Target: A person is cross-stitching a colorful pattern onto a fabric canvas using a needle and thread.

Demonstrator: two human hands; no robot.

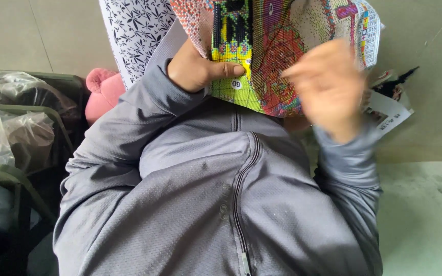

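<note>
A colourful cross-stitch canvas [277,56] with yellow, black, pink and red stitched patches lies over my lap at the top of the view. My left hand [198,69] grips its near edge, thumb pressed flat on the yellow stitched part. My right hand [328,87] hovers over the right part of the canvas, blurred by motion, fingers curled together; whether it pinches a needle or thread I cannot tell. Both arms wear grey sleeves, and my grey zipped jacket [221,204] fills the lower middle.
A white cloth with a black leaf print [134,30] hangs at the upper left. A pink slipper [103,92] sits beside my left arm. Green metal chair frames with clear plastic bags [16,133] stand on the left. Printed paper sheets [390,112] lie on the right floor.
</note>
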